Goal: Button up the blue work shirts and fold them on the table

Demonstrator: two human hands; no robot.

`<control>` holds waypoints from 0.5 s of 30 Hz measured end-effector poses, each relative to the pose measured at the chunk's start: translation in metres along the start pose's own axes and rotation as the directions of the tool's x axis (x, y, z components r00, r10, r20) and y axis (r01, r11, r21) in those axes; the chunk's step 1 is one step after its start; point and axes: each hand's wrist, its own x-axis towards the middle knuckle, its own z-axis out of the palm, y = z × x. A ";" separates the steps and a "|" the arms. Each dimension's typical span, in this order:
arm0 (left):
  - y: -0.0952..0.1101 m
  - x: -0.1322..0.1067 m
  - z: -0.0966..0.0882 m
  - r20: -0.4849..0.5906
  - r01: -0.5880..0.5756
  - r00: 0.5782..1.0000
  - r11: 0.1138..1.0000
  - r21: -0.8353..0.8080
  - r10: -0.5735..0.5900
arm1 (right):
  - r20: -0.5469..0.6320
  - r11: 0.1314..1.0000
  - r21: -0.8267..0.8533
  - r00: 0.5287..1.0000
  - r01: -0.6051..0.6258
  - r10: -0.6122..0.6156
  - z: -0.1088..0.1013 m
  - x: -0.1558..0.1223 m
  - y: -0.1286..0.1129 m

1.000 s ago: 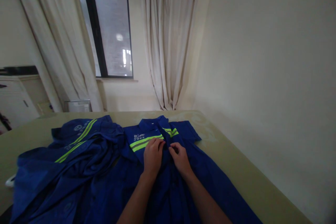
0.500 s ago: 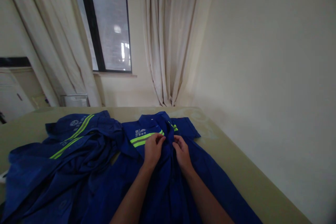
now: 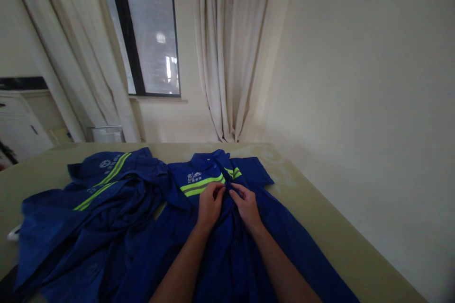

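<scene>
A dark blue work jacket [image 3: 284,227] with a yellow-green and grey stripe and white lettering on its chest lies face up before me. My left hand [image 3: 210,202] pinches the edge of its front opening, just below the stripe. Close beside it, my right hand [image 3: 246,203] grips the facing front edge between thumb and fingers. The fingertips of both hands nearly meet at the placket, and whatever small part lies between them is hidden. The jacket's collar [image 3: 213,155] points away from me.
A second blue work jacket [image 3: 117,218] lies rumpled at the left, touching the first. Both rest on a greenish-beige surface [image 3: 313,213] bordered by a pale wall [image 3: 369,104] on the right. Behind are curtains [image 3: 232,57], a window [image 3: 152,28] and a white cabinet [image 3: 21,123].
My hands have come closer together, bringing the two front edges of the jacket together. A flap of the placket now stands folded up above the fingertips. The view has shifted slightly.
</scene>
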 end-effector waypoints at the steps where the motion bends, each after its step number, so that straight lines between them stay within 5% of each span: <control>1: 0.000 0.000 0.000 -0.003 -0.005 1.000 1.000 0.001 0.005 | 0.007 1.000 -0.008 1.000 0.000 0.000 0.000 0.000 0.000; 15: 0.002 -0.003 -0.001 0.027 -0.058 0.998 0.986 0.153 0.055 | 0.020 0.985 -0.152 0.996 0.083 -0.081 0.001 -0.004 -0.002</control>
